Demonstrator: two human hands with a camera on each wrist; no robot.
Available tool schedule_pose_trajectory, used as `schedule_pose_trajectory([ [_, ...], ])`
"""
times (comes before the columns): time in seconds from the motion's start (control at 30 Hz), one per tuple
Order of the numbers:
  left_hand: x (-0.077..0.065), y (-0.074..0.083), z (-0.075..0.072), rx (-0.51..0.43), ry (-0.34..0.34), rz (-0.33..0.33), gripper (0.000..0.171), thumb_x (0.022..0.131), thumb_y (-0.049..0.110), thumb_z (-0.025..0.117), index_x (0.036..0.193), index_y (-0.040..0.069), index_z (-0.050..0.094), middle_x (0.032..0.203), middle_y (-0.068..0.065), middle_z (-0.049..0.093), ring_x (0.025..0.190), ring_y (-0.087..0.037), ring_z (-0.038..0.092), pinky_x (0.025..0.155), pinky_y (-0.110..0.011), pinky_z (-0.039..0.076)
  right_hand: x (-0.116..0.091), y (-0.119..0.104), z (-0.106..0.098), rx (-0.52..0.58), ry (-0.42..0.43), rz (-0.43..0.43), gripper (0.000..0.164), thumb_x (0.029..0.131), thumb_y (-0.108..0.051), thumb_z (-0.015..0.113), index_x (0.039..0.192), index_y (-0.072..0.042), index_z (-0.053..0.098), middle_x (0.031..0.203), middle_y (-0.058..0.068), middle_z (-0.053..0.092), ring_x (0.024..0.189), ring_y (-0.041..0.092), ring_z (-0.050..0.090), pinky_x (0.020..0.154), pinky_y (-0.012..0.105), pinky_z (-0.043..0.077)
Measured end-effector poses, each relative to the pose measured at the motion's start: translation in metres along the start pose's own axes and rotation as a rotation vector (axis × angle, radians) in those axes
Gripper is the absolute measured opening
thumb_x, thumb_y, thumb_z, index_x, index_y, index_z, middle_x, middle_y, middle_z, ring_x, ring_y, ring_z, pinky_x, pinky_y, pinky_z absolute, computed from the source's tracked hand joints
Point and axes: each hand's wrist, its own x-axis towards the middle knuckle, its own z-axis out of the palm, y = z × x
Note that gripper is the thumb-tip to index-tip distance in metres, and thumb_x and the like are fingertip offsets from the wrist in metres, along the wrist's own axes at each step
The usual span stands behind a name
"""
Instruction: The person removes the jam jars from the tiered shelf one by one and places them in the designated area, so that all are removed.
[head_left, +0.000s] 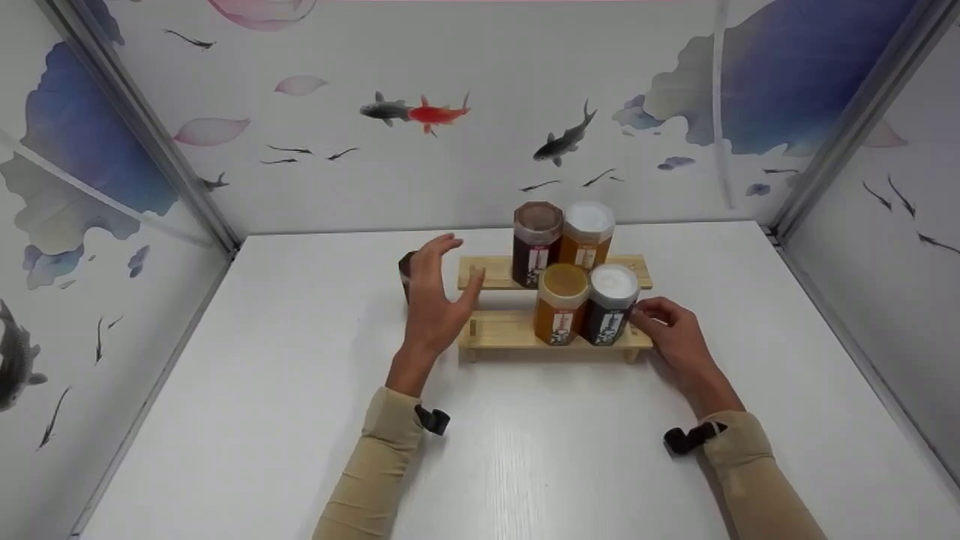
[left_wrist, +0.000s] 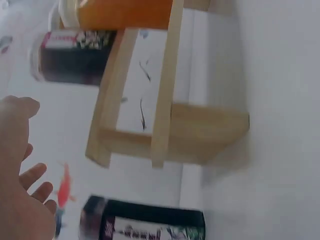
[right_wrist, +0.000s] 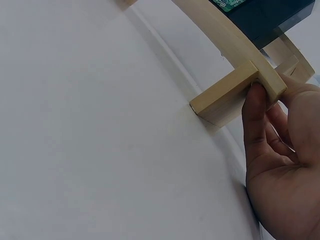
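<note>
A two-tier wooden rack [head_left: 499, 330] stands on the white table, bearing several labelled jars. On its upper tier are a dark jar [head_left: 531, 259] and a white-lidded amber jar [head_left: 589, 244]. The lower tier carries an amber jar [head_left: 561, 311] and a white-lidded dark jar [head_left: 609, 315]. My right hand [head_left: 679, 341] pinches the lower tier's right end between thumb and fingers, as the right wrist view shows. By the rack's left end my left hand [head_left: 436, 307] is raised, fingers spread, holding nothing. Partly hidden behind it, another dark jar [left_wrist: 150, 222] stands on the table.
The white table [head_left: 525, 450] ends at a patterned back wall [head_left: 465, 180] just behind the rack. Grey metal posts [head_left: 862, 120] frame the side walls. Each sleeve bears a black wrist strap [head_left: 694, 437].
</note>
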Motion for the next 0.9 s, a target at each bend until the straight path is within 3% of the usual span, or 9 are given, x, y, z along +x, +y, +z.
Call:
schedule_pose_trajectory([
  [0.1, -0.004, 0.024, 0.013, -0.048, -0.068, 0.087, 0.042, 0.105, 0.033, 0.073, 0.142, 0.014, 0.065, 0.15, -0.006, 0.058, 0.145, -0.018, 0.052, 0.123, -0.04, 0.046, 0.001, 0.0, 0.0, -0.008, 0.002, 0.004, 0.032, 0.103, -0.038, 0.076, 0.121, -0.012, 0.07, 0.118, -0.005, 0.066, 0.111, 0.009, 0.062, 0.085, 0.019, 0.058],
  [0.2, -0.009, 0.042, 0.025, -0.101, -0.179, 0.125, 0.037, 0.106, 0.033, 0.072, 0.141, 0.023, 0.068, 0.151, -0.006, 0.055, 0.142, -0.017, 0.055, 0.118, -0.039, 0.051, 0.002, 0.001, 0.0, -0.008, 0.002, 0.008, 0.033, 0.103, -0.038, 0.076, 0.122, -0.012, 0.069, 0.119, -0.005, 0.067, 0.111, 0.009, 0.062, 0.084, 0.019, 0.058],
  [0.37, -0.023, 0.056, 0.044, -0.087, -0.354, 0.104, 0.05, 0.105, 0.04, 0.072, 0.153, 0.041, 0.058, 0.161, -0.006, 0.044, 0.146, -0.022, 0.052, 0.111, -0.04, 0.056, 0.003, 0.003, -0.001, -0.008, -0.002, -0.001, 0.036, 0.103, -0.04, 0.076, 0.122, -0.011, 0.069, 0.119, -0.006, 0.066, 0.112, 0.009, 0.059, 0.083, 0.018, 0.057],
  [0.47, -0.033, 0.059, 0.055, -0.07, -0.418, 0.065, 0.06, 0.104, 0.041, 0.073, 0.159, 0.047, 0.048, 0.164, -0.007, 0.039, 0.149, -0.024, 0.049, 0.107, -0.041, 0.059, 0.003, 0.005, 0.0, -0.013, 0.0, -0.001, 0.036, 0.103, -0.04, 0.076, 0.122, -0.011, 0.07, 0.118, -0.006, 0.065, 0.113, 0.01, 0.057, 0.084, 0.019, 0.056],
  [0.6, -0.041, 0.062, 0.064, -0.101, -0.393, 0.03, 0.061, 0.103, 0.041, 0.076, 0.158, 0.043, 0.048, 0.161, -0.008, 0.04, 0.149, -0.025, 0.049, 0.111, -0.041, 0.058, 0.002, 0.005, 0.001, -0.013, 0.002, -0.002, 0.036, 0.103, -0.04, 0.076, 0.121, -0.011, 0.07, 0.117, -0.006, 0.066, 0.112, 0.01, 0.059, 0.084, 0.019, 0.057],
  [0.77, -0.043, 0.064, 0.069, -0.146, -0.311, 0.059, 0.053, 0.1, 0.04, 0.08, 0.146, 0.027, 0.056, 0.156, -0.005, 0.049, 0.143, -0.02, 0.057, 0.113, -0.035, 0.055, 0.001, 0.003, 0.0, 0.005, -0.005, -0.002, 0.037, 0.103, -0.04, 0.075, 0.123, -0.01, 0.068, 0.12, -0.005, 0.067, 0.114, 0.01, 0.06, 0.085, 0.019, 0.058],
  [0.9, -0.043, 0.066, 0.068, -0.138, -0.267, 0.075, 0.049, 0.098, 0.04, 0.081, 0.138, 0.021, 0.059, 0.151, -0.004, 0.055, 0.136, -0.018, 0.063, 0.11, -0.031, 0.057, 0.0, 0.001, 0.0, -0.001, -0.004, -0.01, 0.039, 0.102, -0.042, 0.076, 0.124, -0.01, 0.069, 0.12, -0.005, 0.067, 0.114, 0.011, 0.06, 0.086, 0.019, 0.057],
])
